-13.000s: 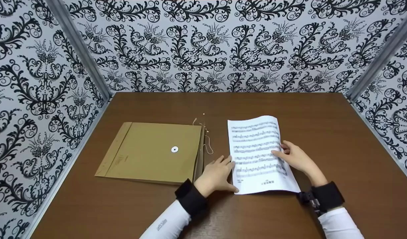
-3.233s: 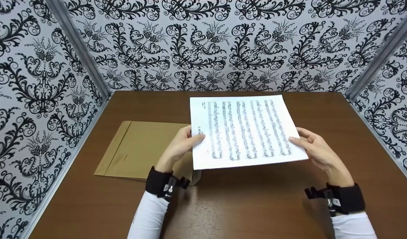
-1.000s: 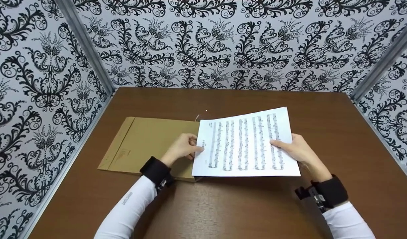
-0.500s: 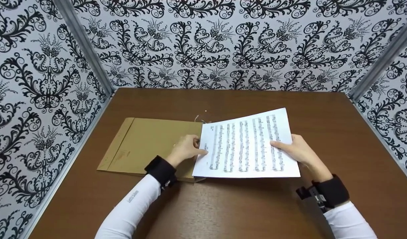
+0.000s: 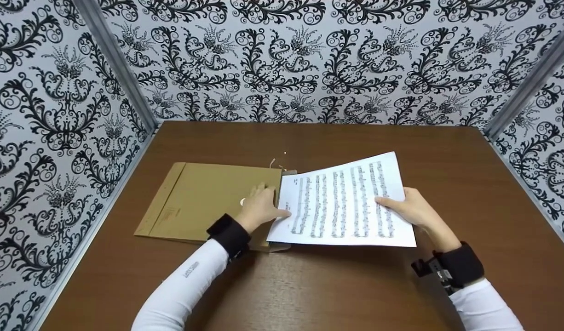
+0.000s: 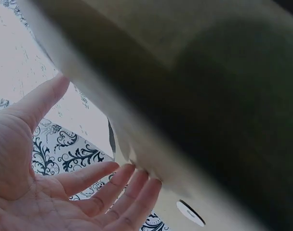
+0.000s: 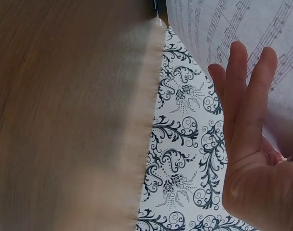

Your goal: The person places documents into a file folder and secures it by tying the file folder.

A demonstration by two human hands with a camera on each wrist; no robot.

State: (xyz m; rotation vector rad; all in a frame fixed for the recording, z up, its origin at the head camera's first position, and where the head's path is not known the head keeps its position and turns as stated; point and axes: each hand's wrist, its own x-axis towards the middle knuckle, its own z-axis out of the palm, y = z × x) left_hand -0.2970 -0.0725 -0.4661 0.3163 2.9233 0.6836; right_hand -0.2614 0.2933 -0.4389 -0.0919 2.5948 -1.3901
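A brown paper envelope (image 5: 208, 197) lies flat on the left of the table, its mouth towards the right. A white button disc (image 5: 243, 201) on it is partly covered by my left hand (image 5: 260, 208). That hand's fingers rest spread on the envelope near the mouth, while its thumb touches the left end of the sheet music (image 5: 342, 207). My right hand (image 5: 413, 209) pinches the sheet's right side, thumb on top; the fingers show beneath it in the right wrist view. The sheet's left edge meets the envelope mouth, and its right end is raised.
The brown wooden table (image 5: 337, 294) spreads in front and to the right. A thin string (image 5: 273, 162) lies behind the envelope mouth. Part of the envelope's flap (image 5: 280, 247) shows under the sheet. Patterned walls (image 5: 305, 59) stand at the back and sides.
Thirteen seconds ago the sheet lay upright on the table; it was later lifted and turned sideways. Over the last second my left hand released its edge and spread over the envelope; the right barely moved.
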